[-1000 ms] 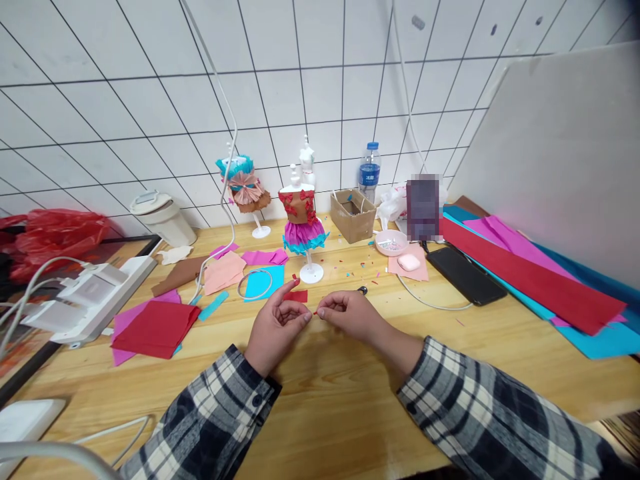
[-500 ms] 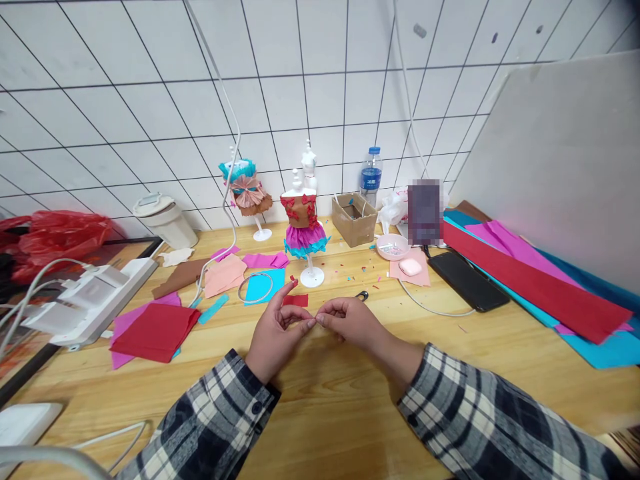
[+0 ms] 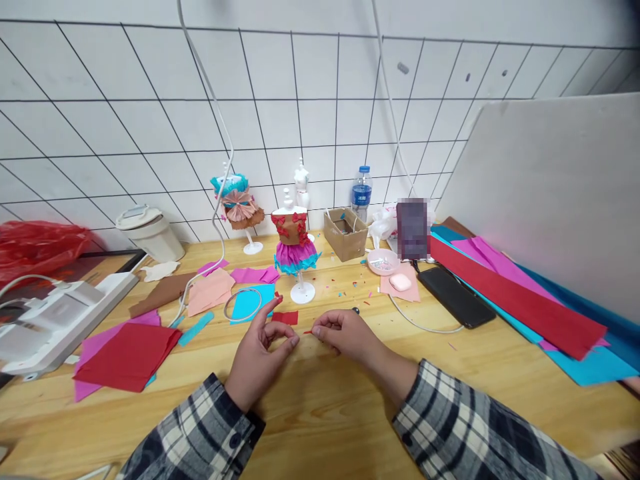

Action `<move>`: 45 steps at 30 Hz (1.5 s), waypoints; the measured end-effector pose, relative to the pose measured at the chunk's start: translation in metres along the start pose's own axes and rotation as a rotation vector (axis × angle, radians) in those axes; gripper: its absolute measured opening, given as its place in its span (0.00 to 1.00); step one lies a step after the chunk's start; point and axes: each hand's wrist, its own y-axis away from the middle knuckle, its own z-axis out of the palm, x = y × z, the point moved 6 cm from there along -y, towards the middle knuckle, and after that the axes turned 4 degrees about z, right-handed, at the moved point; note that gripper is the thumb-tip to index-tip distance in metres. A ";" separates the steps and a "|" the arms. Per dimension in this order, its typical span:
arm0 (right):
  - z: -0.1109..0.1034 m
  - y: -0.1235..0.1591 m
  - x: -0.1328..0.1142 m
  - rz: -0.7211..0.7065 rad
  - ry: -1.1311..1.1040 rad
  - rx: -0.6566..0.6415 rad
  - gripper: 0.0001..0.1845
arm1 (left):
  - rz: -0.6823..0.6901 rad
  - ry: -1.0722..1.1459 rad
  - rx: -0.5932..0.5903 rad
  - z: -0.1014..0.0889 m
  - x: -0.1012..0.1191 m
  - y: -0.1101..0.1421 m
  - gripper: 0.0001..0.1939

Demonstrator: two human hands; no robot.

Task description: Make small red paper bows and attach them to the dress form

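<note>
My right hand (image 3: 347, 335) pinches a thin red paper strip (image 3: 307, 332), its end pointing left across a small gap. Facing it, my left hand (image 3: 263, 360) has thumb and a finger pressed together; anything between them is too small to make out. Its index finger is raised, with a small red piece (image 3: 279, 295) at the tip. Just beyond lies a small red paper piece (image 3: 285, 318). Behind the hands stands a mini dress form (image 3: 293, 230) in a brown top with red bows and a purple skirt edged in blue.
A second dressed form (image 3: 239, 203) and a bare white one (image 3: 302, 183) stand at the back, near a cardboard box (image 3: 346, 237) and a bottle (image 3: 361, 193). Coloured paper sheets (image 3: 127, 357) lie left, long strips (image 3: 520, 297) right. A phone (image 3: 456, 297) and power strip (image 3: 75, 323) flank the workspace.
My hands came together at the fingertips, then drew slightly apart, and the red strip shows from my right fingers. The camera view has tilted up and shifted right.
</note>
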 end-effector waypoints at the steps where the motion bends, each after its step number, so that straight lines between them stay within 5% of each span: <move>1: 0.000 0.000 0.000 -0.005 -0.006 -0.002 0.12 | 0.007 0.015 -0.007 0.000 0.001 0.000 0.38; 8: 0.004 0.008 -0.007 0.043 -0.253 -0.101 0.19 | -0.058 -0.012 0.048 -0.006 -0.002 0.000 0.17; 14: 0.012 0.019 -0.011 0.089 -0.392 -0.177 0.19 | -0.011 -0.180 0.063 -0.008 -0.002 -0.001 0.13; 21: 0.018 0.019 -0.006 0.108 -0.427 -0.015 0.17 | 0.059 -0.387 0.048 0.001 0.009 0.004 0.11; 45: 0.027 0.014 0.006 0.153 -0.487 0.073 0.21 | 0.294 -0.561 0.098 0.004 0.022 0.012 0.08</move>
